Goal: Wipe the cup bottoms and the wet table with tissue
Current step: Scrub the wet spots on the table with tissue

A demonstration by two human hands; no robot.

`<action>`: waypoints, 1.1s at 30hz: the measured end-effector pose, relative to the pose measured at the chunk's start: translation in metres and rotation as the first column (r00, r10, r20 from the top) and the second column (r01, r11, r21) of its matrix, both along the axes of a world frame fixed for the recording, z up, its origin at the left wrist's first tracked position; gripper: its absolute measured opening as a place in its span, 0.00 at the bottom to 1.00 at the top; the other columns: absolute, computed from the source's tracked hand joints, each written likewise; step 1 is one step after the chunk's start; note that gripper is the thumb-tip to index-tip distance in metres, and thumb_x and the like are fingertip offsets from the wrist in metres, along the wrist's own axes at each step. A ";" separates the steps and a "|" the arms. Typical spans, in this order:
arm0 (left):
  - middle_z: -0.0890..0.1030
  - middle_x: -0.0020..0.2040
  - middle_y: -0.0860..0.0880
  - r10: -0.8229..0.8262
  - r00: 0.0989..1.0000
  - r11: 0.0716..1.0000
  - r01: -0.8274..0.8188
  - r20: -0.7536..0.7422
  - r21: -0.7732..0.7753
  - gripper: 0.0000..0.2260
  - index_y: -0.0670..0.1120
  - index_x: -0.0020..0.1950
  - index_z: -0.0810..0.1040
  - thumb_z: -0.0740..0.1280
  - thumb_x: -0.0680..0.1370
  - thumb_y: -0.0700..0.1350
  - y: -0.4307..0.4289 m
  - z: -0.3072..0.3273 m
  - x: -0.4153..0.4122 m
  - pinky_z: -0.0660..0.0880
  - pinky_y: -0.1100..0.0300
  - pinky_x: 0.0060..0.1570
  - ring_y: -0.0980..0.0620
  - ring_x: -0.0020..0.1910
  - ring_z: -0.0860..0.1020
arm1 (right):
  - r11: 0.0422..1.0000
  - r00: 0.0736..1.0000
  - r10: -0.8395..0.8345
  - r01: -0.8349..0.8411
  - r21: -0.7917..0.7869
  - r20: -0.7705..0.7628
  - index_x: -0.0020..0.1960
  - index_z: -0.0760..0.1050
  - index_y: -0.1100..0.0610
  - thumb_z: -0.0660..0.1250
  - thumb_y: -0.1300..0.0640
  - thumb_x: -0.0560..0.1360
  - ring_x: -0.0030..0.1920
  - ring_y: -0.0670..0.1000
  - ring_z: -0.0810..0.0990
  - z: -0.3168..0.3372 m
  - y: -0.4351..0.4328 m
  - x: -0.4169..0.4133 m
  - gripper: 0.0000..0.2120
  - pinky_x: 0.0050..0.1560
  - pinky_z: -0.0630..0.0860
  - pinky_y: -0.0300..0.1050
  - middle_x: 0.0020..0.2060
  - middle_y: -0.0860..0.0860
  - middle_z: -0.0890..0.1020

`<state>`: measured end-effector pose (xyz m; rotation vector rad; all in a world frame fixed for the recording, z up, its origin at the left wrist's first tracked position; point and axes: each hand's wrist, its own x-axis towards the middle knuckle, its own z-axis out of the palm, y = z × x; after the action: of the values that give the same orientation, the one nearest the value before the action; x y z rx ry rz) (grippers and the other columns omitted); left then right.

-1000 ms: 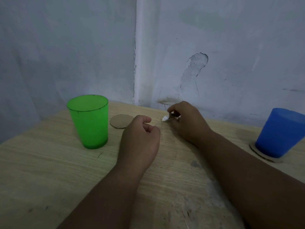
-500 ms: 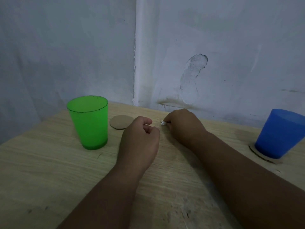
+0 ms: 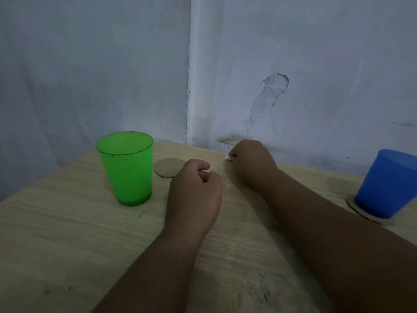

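A green plastic cup (image 3: 127, 168) stands upright on the wooden table (image 3: 67, 233) at the left. At the right edge a blue cup (image 3: 388, 182) sits upside down on a cardboard coaster (image 3: 361, 214). My right hand (image 3: 250, 163) presses a small white tissue (image 3: 228, 157) onto the table near the wall; only a corner of the tissue shows past the fingers. My left hand (image 3: 194, 193) rests on the table as a loose fist, holding nothing, between the green cup and my right hand.
A bare round cardboard coaster (image 3: 168, 167) lies just behind the green cup, left of my left hand. Grey walls meet in a corner right behind the table. The table's left edge runs diagonally at the far left.
My right hand slid the tissue toward me and left, then back out toward the wall. The left hand and both cups stayed still.
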<state>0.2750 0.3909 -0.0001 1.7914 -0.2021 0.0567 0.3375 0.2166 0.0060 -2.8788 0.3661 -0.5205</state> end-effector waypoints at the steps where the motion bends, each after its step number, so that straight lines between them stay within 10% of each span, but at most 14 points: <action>1: 0.81 0.40 0.54 0.001 1.000 1.000 -0.001 0.001 0.005 0.10 0.52 0.59 0.78 0.65 0.79 0.44 0.000 0.000 0.000 0.68 0.59 0.35 0.55 0.35 0.77 | 0.999 0.999 0.019 -0.021 -0.042 -0.032 0.56 0.83 0.55 0.62 0.60 0.78 0.51 0.51 0.81 -0.002 0.005 0.003 0.12 0.56 0.78 0.46 0.54 0.52 0.83; 12: 0.81 0.42 0.56 0.001 1.000 0.999 -0.001 0.009 0.041 0.10 0.52 0.60 0.78 0.65 0.79 0.44 0.001 0.004 -0.002 0.70 0.60 0.35 0.56 0.37 0.79 | 0.897 0.897 0.417 -0.432 -0.090 -0.148 0.55 0.83 0.49 0.66 0.61 0.77 0.52 0.46 0.82 0.015 0.001 -0.052 0.12 0.49 0.70 0.35 0.51 0.45 0.85; 21: 0.82 0.42 0.55 0.004 1.000 0.999 -0.005 0.012 0.042 0.11 0.51 0.60 0.78 0.65 0.79 0.44 0.000 0.003 -0.003 0.71 0.58 0.38 0.56 0.40 0.80 | 0.989 0.989 0.148 -0.148 0.008 -0.017 0.57 0.83 0.58 0.63 0.65 0.78 0.56 0.52 0.81 0.012 -0.010 -0.030 0.13 0.60 0.75 0.42 0.55 0.54 0.84; 27: 0.82 0.42 0.55 0.001 1.000 0.998 -0.002 0.018 0.057 0.11 0.52 0.60 0.78 0.65 0.79 0.45 0.000 0.001 -0.001 0.74 0.57 0.40 0.55 0.40 0.80 | 0.954 0.956 0.265 -0.279 -0.106 -0.129 0.34 0.76 0.48 0.60 0.70 0.71 0.41 0.52 0.75 0.004 0.013 -0.015 0.19 0.36 0.63 0.36 0.34 0.46 0.76; 33: 0.81 0.42 0.56 0.002 1.000 0.998 -0.003 0.019 0.068 0.10 0.52 0.60 0.78 0.65 0.79 0.45 -0.001 0.002 -0.001 0.70 0.59 0.36 0.57 0.39 0.79 | 0.878 0.873 0.448 -0.470 -0.089 -0.194 0.55 0.83 0.51 0.63 0.66 0.77 0.48 0.47 0.79 0.015 0.006 -0.053 0.15 0.49 0.72 0.41 0.48 0.46 0.84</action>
<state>0.2742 0.3901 0.0017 1.8598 -0.2175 0.0697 0.2848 0.2231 0.0210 -2.9936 -0.3491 -0.2216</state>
